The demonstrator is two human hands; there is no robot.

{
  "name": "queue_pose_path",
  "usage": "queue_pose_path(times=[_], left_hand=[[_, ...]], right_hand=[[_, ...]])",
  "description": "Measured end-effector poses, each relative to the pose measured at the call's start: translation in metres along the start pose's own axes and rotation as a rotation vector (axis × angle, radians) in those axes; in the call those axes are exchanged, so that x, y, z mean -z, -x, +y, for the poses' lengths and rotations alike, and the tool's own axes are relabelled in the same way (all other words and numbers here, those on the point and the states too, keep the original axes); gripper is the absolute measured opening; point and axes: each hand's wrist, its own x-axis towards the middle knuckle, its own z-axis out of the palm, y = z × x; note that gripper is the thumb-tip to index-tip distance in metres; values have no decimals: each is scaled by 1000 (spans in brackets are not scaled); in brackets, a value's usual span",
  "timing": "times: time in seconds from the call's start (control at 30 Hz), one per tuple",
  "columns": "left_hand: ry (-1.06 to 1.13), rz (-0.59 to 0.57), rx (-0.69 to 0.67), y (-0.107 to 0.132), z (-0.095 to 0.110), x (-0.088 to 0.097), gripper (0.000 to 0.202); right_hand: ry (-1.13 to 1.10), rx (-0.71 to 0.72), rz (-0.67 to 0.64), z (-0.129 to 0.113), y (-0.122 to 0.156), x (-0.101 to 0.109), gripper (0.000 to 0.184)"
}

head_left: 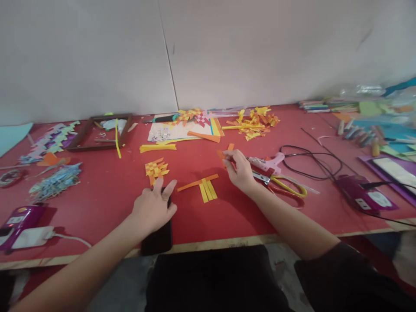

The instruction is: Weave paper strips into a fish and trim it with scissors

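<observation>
My left hand (152, 210) hovers or rests over a black phone (159, 238) near the table's front edge, its fingers spread. The fingertips reach to the lower edge of a woven yellow and orange paper piece (156, 169). My right hand (238, 171) pinches an orange paper strip (221, 154) between thumb and fingers. Between the hands lie several yellow paper strips (208, 191) side by side, with another orange strip (186, 185) crossing their top ends. A small orange scrap (231, 147) lies just beyond the right hand.
Right of my right hand are a pink glue gun (268, 164) and yellow-and-red-handled scissors (289, 184). Behind lie a bundle of yellow strips (158, 147), a paper pile (258, 122) and a brown frame (76, 145). Purple power sockets (367, 197) sit at right, their cord trailing across.
</observation>
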Motion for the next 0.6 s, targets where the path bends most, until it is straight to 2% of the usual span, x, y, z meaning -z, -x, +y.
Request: queue_pose_path(times=[0.13, 0.2, 0.23, 0.3, 0.33, 0.43, 0.47, 0.6], left_hand=[[59, -81, 51, -4, -11, 11, 71], [75, -29, 79, -11, -17, 22, 86], [95, 53, 76, -17, -19, 28, 87], [248, 183, 43, -33, -21, 39, 76], [398, 209, -26, -43, -20, 42, 70], [957, 184, -260, -71, -13, 42, 65], [1070, 178, -310, -78, -9, 38, 61], [1163, 166, -332, -93, -2, 21, 35]], right_hand=[[-51, -42, 2, 2, -2, -3, 21], [-99, -47, -33, 0, -5, -8, 22], [-130, -46, -65, -2, -6, -11, 22], [-199, -39, -144, -7, -10, -20, 22], [-235, -34, -181, -11, -11, -25, 23], [-333, -24, -251, -22, -16, -37, 26], [-356, -23, -263, -25, -17, -40, 26], [-395, -33, -268, -30, -18, -40, 25]])
